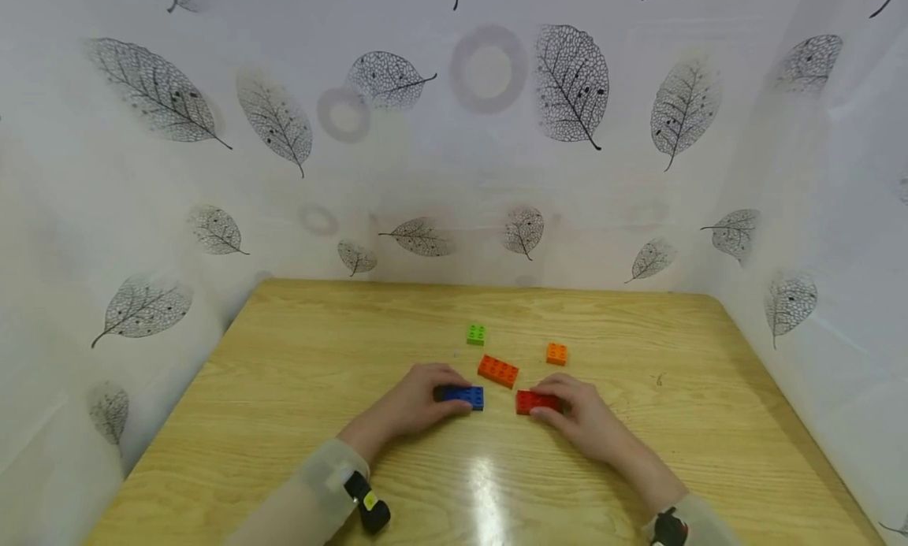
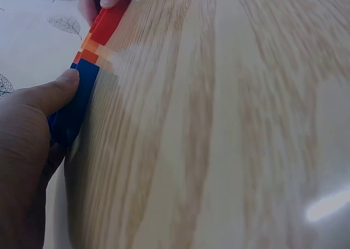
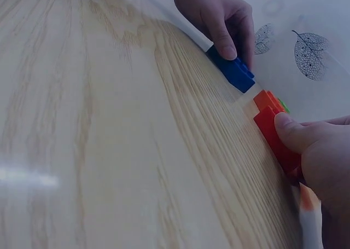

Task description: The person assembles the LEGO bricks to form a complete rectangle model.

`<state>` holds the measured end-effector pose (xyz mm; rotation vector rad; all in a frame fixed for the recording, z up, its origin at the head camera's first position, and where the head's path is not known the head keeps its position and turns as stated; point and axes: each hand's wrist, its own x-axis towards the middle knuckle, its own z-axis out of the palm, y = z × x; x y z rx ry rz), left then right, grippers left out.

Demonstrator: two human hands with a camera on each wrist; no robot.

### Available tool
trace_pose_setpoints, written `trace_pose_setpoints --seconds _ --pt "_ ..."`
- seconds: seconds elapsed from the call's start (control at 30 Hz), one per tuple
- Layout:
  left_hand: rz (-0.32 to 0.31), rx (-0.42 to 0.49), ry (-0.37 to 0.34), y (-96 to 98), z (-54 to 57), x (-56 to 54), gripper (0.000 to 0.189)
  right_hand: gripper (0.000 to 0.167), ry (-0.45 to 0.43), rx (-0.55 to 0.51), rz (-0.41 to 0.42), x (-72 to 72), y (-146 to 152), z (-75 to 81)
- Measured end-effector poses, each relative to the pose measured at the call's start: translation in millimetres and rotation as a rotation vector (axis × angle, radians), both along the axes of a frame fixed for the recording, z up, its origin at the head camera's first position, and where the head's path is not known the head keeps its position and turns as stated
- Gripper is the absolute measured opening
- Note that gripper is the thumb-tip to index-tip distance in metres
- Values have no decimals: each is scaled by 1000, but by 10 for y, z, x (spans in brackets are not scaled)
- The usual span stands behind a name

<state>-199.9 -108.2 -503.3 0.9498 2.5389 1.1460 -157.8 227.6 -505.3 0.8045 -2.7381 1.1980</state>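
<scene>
The person's left hand grips a blue toy building brick, thumb along its near long side and fingers reaching over its far side. The brick is oblong, deep blue and smooth-walled, its studs facing up and partly covered by the hand. Across from it, the right hand pinches a bright red building brick between thumb and fingers; this one is also oblong, plain-sided and studded on top. Both bricks are at the near-middle of the wood-grain table, end facing end with a gap between them. Just beyond that gap, an orange-red eight-stud brick lies at a slant. Farther back sit a lime-green four-stud brick and, to its right, an orange four-stud brick.
</scene>
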Motion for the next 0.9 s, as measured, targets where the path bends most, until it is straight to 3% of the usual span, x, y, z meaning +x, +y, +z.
trace_pose_setpoints --seconds 0.9 --pt "-33 50 -7 269 -21 -2 36 33 -49 -24 46 -53 -221 27"
